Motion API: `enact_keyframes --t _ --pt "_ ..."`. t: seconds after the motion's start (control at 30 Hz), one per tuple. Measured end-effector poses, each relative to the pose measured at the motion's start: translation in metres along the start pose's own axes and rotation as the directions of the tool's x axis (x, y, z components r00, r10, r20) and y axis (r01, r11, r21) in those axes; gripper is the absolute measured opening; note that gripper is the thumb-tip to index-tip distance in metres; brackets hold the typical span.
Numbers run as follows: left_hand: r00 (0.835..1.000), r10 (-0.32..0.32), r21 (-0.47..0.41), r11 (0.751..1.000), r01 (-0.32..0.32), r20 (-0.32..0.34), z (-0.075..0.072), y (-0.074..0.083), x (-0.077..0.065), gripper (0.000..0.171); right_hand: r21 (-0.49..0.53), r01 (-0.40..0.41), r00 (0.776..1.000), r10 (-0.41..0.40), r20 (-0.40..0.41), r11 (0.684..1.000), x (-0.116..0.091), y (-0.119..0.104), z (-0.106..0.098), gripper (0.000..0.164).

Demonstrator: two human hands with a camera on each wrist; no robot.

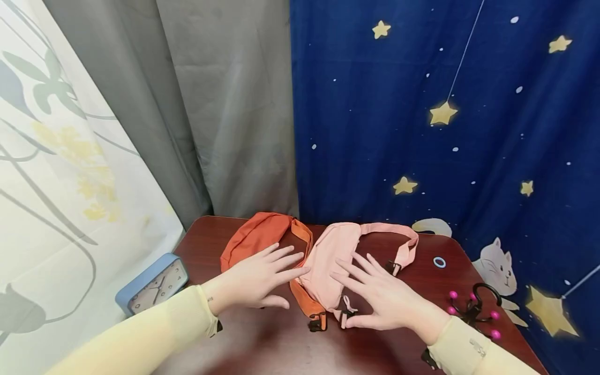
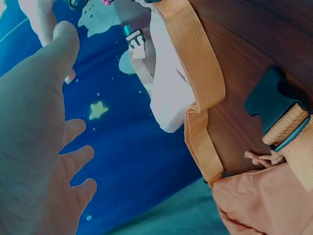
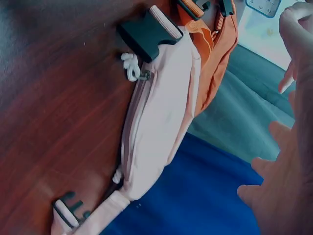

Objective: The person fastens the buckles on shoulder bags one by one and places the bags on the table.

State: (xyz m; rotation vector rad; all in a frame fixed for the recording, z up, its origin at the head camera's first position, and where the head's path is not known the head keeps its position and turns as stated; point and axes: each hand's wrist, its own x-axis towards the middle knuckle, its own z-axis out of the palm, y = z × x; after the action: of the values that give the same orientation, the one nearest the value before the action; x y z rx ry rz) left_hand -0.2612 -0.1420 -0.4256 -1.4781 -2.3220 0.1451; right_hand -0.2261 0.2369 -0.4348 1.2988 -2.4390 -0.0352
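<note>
Pink bag [image 1: 329, 254] & orange bag [image 1: 259, 238] were laid nr table [image 1: 248, 338] back edge; L hand [image 1: 255, 276] & R hand [image 1: 384, 294] fingers were splayed, nothing gripped; orange strap [image 1: 305, 302] could be snagged if tugged.

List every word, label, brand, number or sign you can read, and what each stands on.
No text can be read with certainty.
Blue clock: numbered face, too small and blurred to quote.
Right sleeve: a small grey print, too blurred to read.
Left cuff: a small dark mark beside it, too small to read.
Orange bag and pink bag: no lettering visible.
</note>
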Motion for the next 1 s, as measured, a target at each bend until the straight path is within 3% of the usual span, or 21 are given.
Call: enact_keyframes --t 0.17,0.47,0.83,1.0 --pt "0.998 -0.07 -0.074 0.995 0.07 0.002 0.007 -0.003 -0.01 0.082 0.044 0.02 1.0 -0.02 -0.011 0.999 0.009 -0.006 0.016 0.091" --pt "0.983 -0.183 -0.162 0.971 0.177 -0.024 0.039 -0.003 -0.03 0.076 0.122 0.035 0.999 -0.034 -0.011 0.992 0.024 -0.024 0.053 0.062" --pt "0.938 -0.34 -0.249 0.905 0.346 0.067 0.074 0.001 -0.05 0.066 0.086 0.05 0.999 -0.051 0.006 0.995 0.03 -0.04 0.079 0.038" --pt "0.932 -0.356 -0.254 0.897 0.362 0.068 0.084 0.003 -0.054 0.061 0.09 0.021 1.0 -0.022 0.014 0.996 0.032 -0.043 0.086 0.033"
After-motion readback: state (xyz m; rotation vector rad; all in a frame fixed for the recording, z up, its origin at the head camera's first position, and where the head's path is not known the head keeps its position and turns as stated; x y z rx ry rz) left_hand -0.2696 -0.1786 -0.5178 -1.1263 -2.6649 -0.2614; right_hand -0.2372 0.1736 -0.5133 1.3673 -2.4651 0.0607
